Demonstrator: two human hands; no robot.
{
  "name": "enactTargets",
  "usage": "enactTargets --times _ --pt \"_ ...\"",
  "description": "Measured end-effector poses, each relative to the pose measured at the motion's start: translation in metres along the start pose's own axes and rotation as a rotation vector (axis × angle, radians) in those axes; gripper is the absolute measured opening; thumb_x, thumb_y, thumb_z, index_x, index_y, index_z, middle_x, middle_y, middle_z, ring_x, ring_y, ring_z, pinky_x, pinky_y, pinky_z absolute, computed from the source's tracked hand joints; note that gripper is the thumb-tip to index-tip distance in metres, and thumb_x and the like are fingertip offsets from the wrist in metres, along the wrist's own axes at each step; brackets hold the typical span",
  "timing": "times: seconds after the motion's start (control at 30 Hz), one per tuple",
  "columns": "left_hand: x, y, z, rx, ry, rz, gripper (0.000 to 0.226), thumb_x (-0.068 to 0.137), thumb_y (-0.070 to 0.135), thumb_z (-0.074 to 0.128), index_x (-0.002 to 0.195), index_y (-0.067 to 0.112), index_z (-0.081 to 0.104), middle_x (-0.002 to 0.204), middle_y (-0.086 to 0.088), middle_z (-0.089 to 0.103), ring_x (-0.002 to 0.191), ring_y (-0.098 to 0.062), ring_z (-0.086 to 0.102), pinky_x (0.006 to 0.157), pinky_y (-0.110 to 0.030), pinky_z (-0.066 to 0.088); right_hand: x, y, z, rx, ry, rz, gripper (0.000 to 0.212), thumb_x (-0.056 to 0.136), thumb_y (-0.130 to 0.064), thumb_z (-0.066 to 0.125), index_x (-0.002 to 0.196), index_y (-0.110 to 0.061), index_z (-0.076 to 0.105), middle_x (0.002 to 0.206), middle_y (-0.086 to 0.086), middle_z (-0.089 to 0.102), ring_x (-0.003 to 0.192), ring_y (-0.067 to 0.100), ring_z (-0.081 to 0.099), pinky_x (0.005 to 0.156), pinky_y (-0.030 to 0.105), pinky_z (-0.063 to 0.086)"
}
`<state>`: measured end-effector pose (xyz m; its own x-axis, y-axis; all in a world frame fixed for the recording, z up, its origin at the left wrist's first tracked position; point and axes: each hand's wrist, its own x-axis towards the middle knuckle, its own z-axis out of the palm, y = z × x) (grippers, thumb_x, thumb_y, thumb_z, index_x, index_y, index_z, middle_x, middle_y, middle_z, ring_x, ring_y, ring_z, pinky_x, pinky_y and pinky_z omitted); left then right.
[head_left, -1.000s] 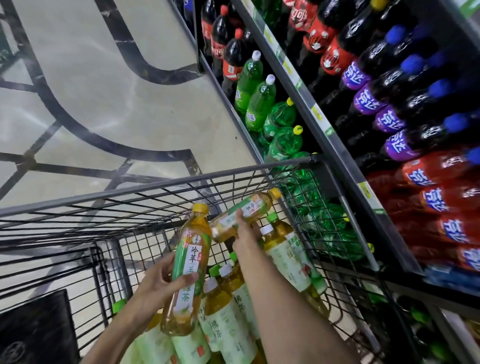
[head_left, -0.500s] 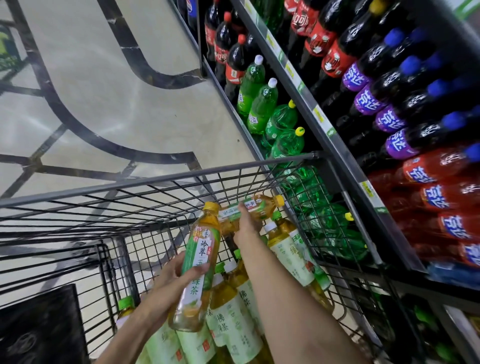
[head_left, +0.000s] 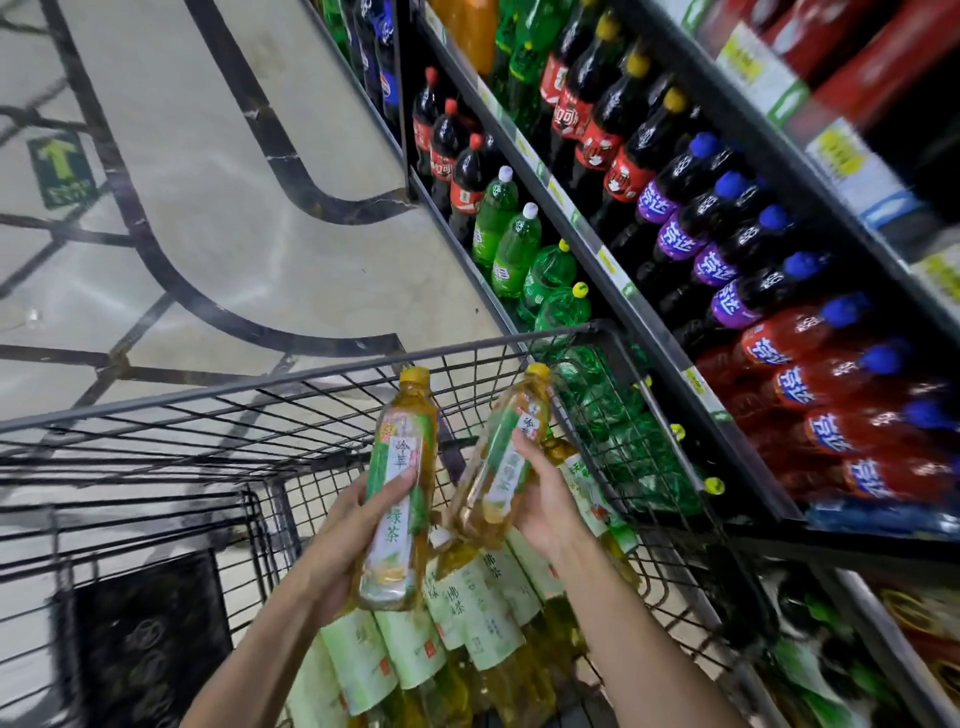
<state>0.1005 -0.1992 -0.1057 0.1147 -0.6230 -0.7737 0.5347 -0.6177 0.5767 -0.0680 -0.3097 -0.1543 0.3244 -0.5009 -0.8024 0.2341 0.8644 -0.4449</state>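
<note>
My left hand (head_left: 345, 540) grips a green-tea bottle (head_left: 400, 483) with a yellow cap, held upright above the wire shopping cart (head_left: 291, 384). My right hand (head_left: 545, 499) grips a second green-tea bottle (head_left: 501, 457) of the same kind, tilted with its cap up and to the right. Both bottles are raised over several more tea bottles (head_left: 467, 613) with pale green labels that lie in the cart.
A shelf rack (head_left: 613, 270) on the right holds rows of large cola, green, purple and red soda bottles, close to the cart's right side. A marble floor (head_left: 208, 182) with dark lines stretches to the left. A dark panel (head_left: 140, 639) sits at the cart's near left.
My right hand has lifted its bottle out of the pile and turned it from lying flat to nearly upright. My left hand has raised its bottle too. The view has tilted up.
</note>
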Motion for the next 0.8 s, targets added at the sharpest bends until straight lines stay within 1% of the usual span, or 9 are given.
enactTargets --times 0.17,0.27,0.33,0.43,0.53,0.6,0.67,0.73,0.8 --pt "-0.014 0.011 0.016 0.008 -0.043 0.033 0.071 0.062 0.042 0.084 0.115 0.008 0.051 0.08 -0.019 0.07 0.066 -0.03 0.068 0.053 -0.033 0.058 -0.033 -0.013 -0.005 0.07 -0.055 -0.009 0.053 0.082 -0.042 0.059 0.119 -0.005 0.057 0.087 0.016 0.069 0.078 0.028 0.066 0.076 0.039 0.055" --pt "-0.019 0.014 0.026 0.041 -0.041 0.05 0.085 0.048 0.048 0.087 0.114 0.009 0.052 0.086 -0.022 0.07 0.073 -0.033 0.068 0.057 -0.035 0.059 -0.051 -0.02 -0.012 0.009 -0.048 -0.03 0.054 0.082 -0.045 0.057 0.12 -0.005 0.056 0.085 0.014 0.069 0.074 0.026 0.066 0.072 0.037 0.055" --pt "-0.021 0.016 0.035 0.079 -0.057 0.072 0.091 0.045 0.05 0.089 0.115 0.006 0.052 0.088 -0.023 0.07 0.072 -0.032 0.069 0.056 -0.034 0.058 -0.065 -0.025 -0.017 -0.018 -0.049 -0.033 0.058 0.078 -0.047 0.062 0.117 -0.004 0.056 0.081 0.013 0.068 0.07 0.025 0.065 0.065 0.033 0.054" --pt "-0.028 0.016 0.049 0.078 -0.1 0.084 0.066 0.069 0.038 0.075 0.121 0.006 0.049 0.086 -0.021 0.07 0.068 -0.029 0.069 0.054 -0.033 0.058 -0.088 -0.031 -0.032 -0.052 -0.033 -0.062 0.076 0.062 -0.047 0.078 0.118 -0.001 0.056 0.083 0.015 0.067 0.069 0.026 0.066 0.061 0.032 0.055" --pt "-0.037 0.01 0.067 0.126 -0.129 0.101 0.088 0.056 0.051 0.085 0.124 0.007 0.049 0.085 -0.019 0.072 0.066 -0.028 0.069 0.054 -0.032 0.057 -0.122 -0.038 -0.047 -0.107 -0.007 -0.116 0.052 0.068 -0.044 0.071 0.105 -0.008 0.061 0.077 0.008 0.069 0.065 0.021 0.067 0.057 0.027 0.054" --pt "-0.048 0.003 0.085 0.158 -0.17 0.111 0.097 0.043 0.054 0.088 0.119 0.007 0.052 0.081 -0.017 0.072 0.06 -0.025 0.068 0.051 -0.03 0.055 -0.148 -0.039 -0.063 -0.139 0.073 -0.153 0.038 0.076 -0.046 0.064 0.102 -0.019 0.06 0.094 0.002 0.066 0.084 0.017 0.063 0.075 0.031 0.052" --pt "-0.062 -0.005 0.107 0.195 -0.224 0.143 0.087 0.048 0.053 0.086 0.115 0.009 0.054 0.078 -0.014 0.072 0.058 -0.023 0.067 0.051 -0.029 0.055 -0.169 -0.036 -0.084 -0.173 0.14 -0.197 0.067 0.06 -0.057 0.073 0.116 -0.026 0.055 0.119 -0.001 0.056 0.111 0.019 0.053 0.099 0.04 0.042" --pt "-0.079 -0.017 0.131 0.233 -0.285 0.193 0.061 0.066 0.042 0.073 0.115 0.011 0.056 0.083 -0.014 0.072 0.063 -0.024 0.067 0.054 -0.031 0.057 -0.189 -0.027 -0.107 -0.133 0.179 -0.28 0.097 0.037 -0.065 0.082 0.123 -0.03 0.054 0.13 0.001 0.053 0.12 0.024 0.051 0.104 0.047 0.04" --pt "-0.1 -0.033 0.154 0.257 -0.341 0.221 0.05 0.073 0.037 0.068 0.114 0.011 0.058 0.088 -0.017 0.071 0.068 -0.026 0.067 0.06 -0.034 0.058 -0.22 -0.017 -0.126 -0.14 0.231 -0.36 0.107 0.028 -0.07 0.082 0.124 -0.032 0.054 0.135 0.001 0.051 0.123 0.025 0.05 0.104 0.049 0.04"
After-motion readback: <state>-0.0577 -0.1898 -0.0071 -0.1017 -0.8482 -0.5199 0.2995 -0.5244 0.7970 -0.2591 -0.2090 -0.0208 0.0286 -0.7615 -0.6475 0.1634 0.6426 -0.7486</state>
